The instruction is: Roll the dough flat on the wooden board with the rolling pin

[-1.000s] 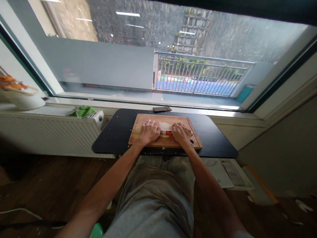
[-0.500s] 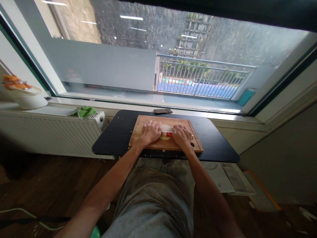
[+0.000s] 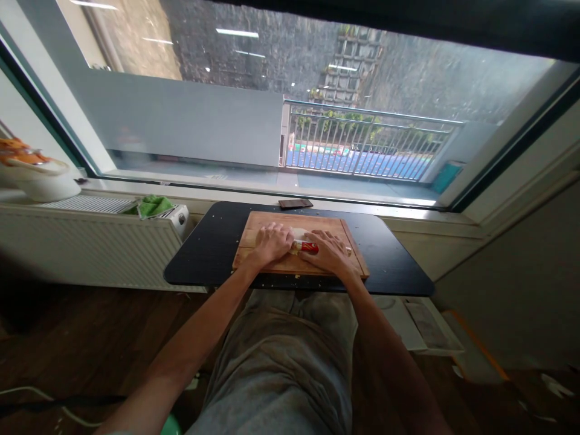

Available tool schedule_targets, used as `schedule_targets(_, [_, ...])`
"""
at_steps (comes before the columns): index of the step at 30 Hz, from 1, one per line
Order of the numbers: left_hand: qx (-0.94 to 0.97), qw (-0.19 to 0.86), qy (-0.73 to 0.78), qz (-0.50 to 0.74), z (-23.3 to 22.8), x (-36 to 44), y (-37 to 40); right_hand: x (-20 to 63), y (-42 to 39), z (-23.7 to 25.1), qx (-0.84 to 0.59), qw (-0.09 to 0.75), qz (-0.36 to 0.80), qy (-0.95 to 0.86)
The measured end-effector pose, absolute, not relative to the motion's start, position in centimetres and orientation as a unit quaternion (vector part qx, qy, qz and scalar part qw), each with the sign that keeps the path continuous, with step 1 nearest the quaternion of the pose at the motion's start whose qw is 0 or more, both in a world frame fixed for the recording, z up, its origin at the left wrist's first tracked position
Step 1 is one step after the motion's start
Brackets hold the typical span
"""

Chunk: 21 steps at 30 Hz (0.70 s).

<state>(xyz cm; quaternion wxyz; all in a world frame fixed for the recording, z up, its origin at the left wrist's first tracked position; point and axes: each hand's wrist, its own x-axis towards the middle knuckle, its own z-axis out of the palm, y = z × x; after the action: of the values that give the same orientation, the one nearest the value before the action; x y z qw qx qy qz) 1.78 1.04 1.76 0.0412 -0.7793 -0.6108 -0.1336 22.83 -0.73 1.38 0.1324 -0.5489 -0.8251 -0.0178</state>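
On the wooden cutting board (image 3: pixel 247 241) lies a flat, pale round of dough (image 3: pixel 299 232), partly hidden by my hands. Across it runs a slim rolling pin with a red and white printed section (image 3: pixel 309 246). My left hand (image 3: pixel 274 240) is closed over the pin's left part, fingers curled down. Over the right part lies my right hand (image 3: pixel 327 249), its fingers bent across the pin and its thumb stretched toward the dough's near edge. The pin's right end pokes out beyond that hand.
A black table (image 3: pixel 203 254) with scattered crumbs carries the board. A dark flat piece (image 3: pixel 295 203) lies at its back edge, by the window. To the left is a white radiator (image 3: pixel 99 248) with a green cloth (image 3: pixel 154 206) on top and a white pot (image 3: pixel 49 181) behind.
My right hand has slid nearer to me and spread, its thumb now reaching left below the pin. More of the red section shows. My left hand stays over the pin.
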Motion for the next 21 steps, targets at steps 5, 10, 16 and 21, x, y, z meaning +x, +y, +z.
schedule_targets(5, [-0.778,0.037,-0.612,-0.134,1.6,1.8,1.0,22.0,-0.5,1.1,-0.540,0.141,-0.019,-0.829])
schedule_targets(10, [-0.780,0.031,-0.613,-0.124,1.7,1.8,0.9,22.0,-0.3,1.3,-0.529,0.127,-0.002,-0.839])
schedule_targets(16, [-0.832,-0.031,-0.539,-0.126,2.8,0.2,0.8,22.6,0.0,2.1,-0.496,0.107,0.040,-0.861])
schedule_targets(21, [-0.877,-0.048,-0.468,-0.096,2.8,-1.4,1.4,22.6,0.0,2.4,-0.491,0.105,0.039,-0.864])
